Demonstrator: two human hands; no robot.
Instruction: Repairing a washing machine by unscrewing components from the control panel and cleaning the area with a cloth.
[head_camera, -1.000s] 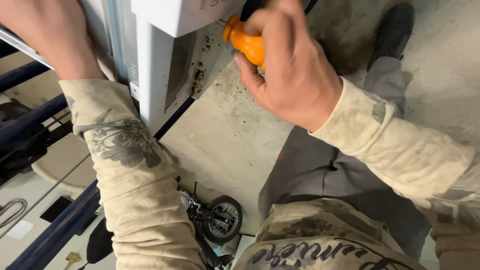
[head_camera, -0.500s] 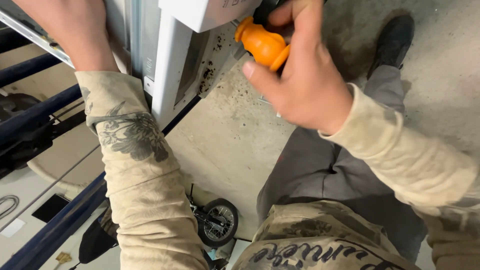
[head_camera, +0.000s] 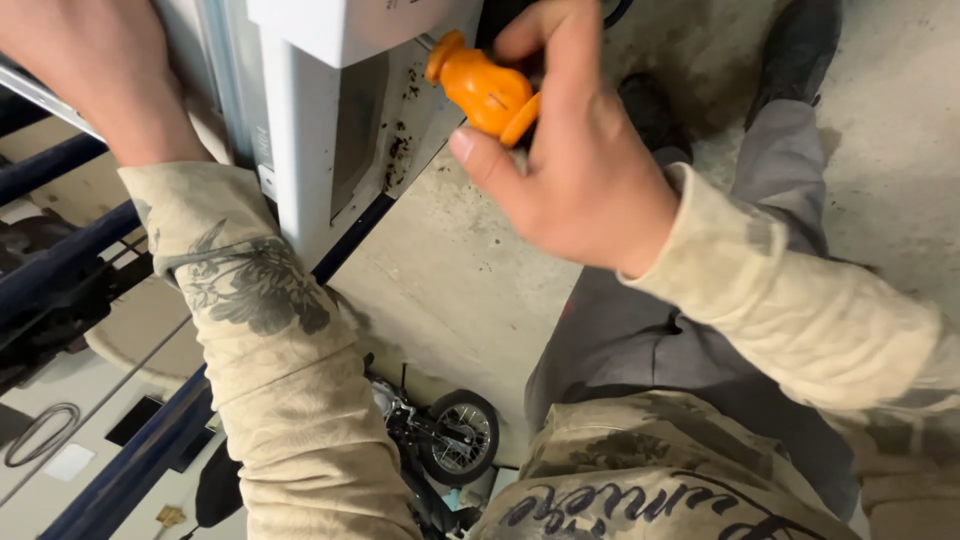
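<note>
Two hands up at the white unit (head_camera: 300, 130). My right hand (head_camera: 570, 170) is clamped on the orange screwdriver handle (head_camera: 480, 92), fingers wrapped over the top, thumb under its flared collar. The handle sits just below the unit's lower edge, its narrow end pointing up and left toward the casing. My left hand (head_camera: 95, 75) is raised against the unit's left side; its fingers run off the top edge, so I cannot tell whether it grips or only presses.

Handling, as I judge it: the handle is hard plastic, light, stiff, smooth enough to slip in a loose grip. The bulbous middle is the place to hold it, the collar giving the thumb something to push against.

Hidden or unclear: the shaft and tip are out of sight behind the casing and my fingers, so the fastener cannot be made out. Dark specks mark the unit's underside, dirt or rust, hard to say. Below my left sleeve (head_camera: 270, 330) stands a small motorbike model (head_camera: 450, 440), partly covered. Concrete floor (head_camera: 900, 100) beneath; my shoe (head_camera: 800, 40) is cut off at the top.
</note>
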